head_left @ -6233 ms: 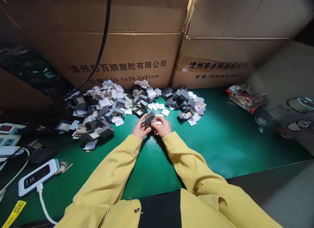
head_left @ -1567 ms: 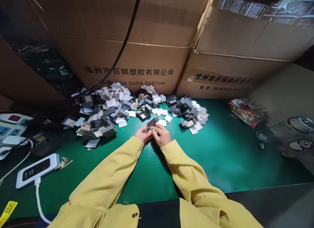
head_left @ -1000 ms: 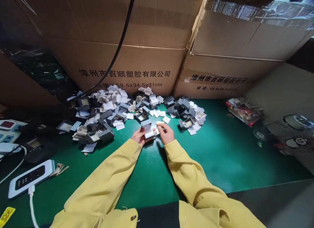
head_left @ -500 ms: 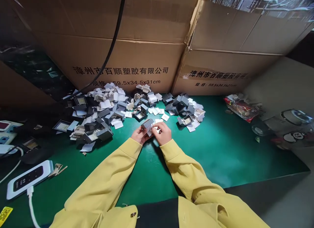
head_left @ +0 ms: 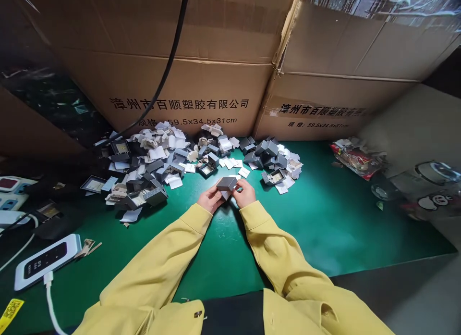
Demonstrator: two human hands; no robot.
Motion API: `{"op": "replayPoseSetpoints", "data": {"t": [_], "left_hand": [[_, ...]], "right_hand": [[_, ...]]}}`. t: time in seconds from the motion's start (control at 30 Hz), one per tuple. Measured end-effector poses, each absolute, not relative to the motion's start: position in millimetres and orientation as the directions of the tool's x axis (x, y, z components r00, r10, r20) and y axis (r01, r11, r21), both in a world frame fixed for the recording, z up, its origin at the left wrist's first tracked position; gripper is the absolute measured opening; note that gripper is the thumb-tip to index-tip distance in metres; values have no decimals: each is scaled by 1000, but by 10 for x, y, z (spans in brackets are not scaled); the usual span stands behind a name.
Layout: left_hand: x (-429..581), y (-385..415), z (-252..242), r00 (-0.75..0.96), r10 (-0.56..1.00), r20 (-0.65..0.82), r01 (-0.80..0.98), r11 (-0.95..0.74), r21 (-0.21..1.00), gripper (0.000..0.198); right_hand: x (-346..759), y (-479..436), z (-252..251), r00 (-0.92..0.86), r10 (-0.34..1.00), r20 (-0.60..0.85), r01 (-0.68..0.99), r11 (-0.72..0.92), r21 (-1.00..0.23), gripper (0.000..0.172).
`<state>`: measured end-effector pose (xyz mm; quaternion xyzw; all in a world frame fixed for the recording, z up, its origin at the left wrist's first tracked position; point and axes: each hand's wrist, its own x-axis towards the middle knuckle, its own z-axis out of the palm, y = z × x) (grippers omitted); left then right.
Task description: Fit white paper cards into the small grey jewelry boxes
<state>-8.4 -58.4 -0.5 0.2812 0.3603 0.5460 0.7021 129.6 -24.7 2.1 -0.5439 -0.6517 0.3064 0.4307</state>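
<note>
From my seat at the remote feed, the biggest things are two cardboard cartons: the left carton (head_left: 173, 61) fills eleven to twelve o'clock with printed black lettering on its face, and the right carton (head_left: 342, 61) stands touching it at one to two o'clock. A black cable (head_left: 169, 66) hangs slanting across the left carton's front. Below them the green mat (head_left: 324, 205) spreads over the whole middle of my view. The yellow sleeves (head_left: 162, 267) come up from six o'clock and converge toward the centre. At ten to eleven o'clock of the hands lies a heap of grey boxes and white inserts (head_left: 151, 157), pressed against the foot of the left carton, with a smaller cluster of grey boxes (head_left: 270, 157) at one o'clock of the hands. A white device (head_left: 43, 260) with a plugged-in white lead rests at eight o'clock near the mat's edge, and a crumpled wrapper (head_left: 356, 157) sits at three o'clock, well apart. The left hand (head_left: 211, 199) and right hand (head_left: 245, 193) meet just short of the heap, both grasping the small grey box (head_left: 226, 183) by its ends with their fingertips, raised just above the mat. A white piece shows just under it; I cannot tell whether its lid is fully closed.
</note>
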Motion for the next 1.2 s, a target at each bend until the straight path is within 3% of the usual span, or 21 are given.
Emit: {"op": "replayPoseSetpoints", "data": {"t": [0.17, 0.4, 0.67, 0.83, 1.0, 1.2], "left_hand": [[-95, -580, -46, 141, 967, -211, -560, 253, 789, 79], [-100, -589, -91, 122, 971, -207, -522, 240, 818, 73], [-59, -567, -47, 83, 978, -194, -484, 209, 850, 72], [-77, -557, -5, 29, 979, -202, -526, 187, 830, 75], [-99, -562, 9, 26, 982, -186, -556, 169, 814, 72], [-98, -584, 4, 66, 987, -145, -565, 157, 810, 69]], "right_hand": [[1296, -247, 45, -118, 942, 314, 488, 330, -808, 11], [1318, -197, -28, -223, 920, 322, 329, 382, -863, 20], [1297, -221, -8, -53, 987, 154, 202, 161, -966, 17], [1250, -270, 72, -179, 972, 152, 206, 188, -960, 25], [1231, -288, 136, -280, 954, 108, 189, 165, -968, 44], [1257, -294, 158, -375, 926, 43, -74, 16, -997, 59]]}}
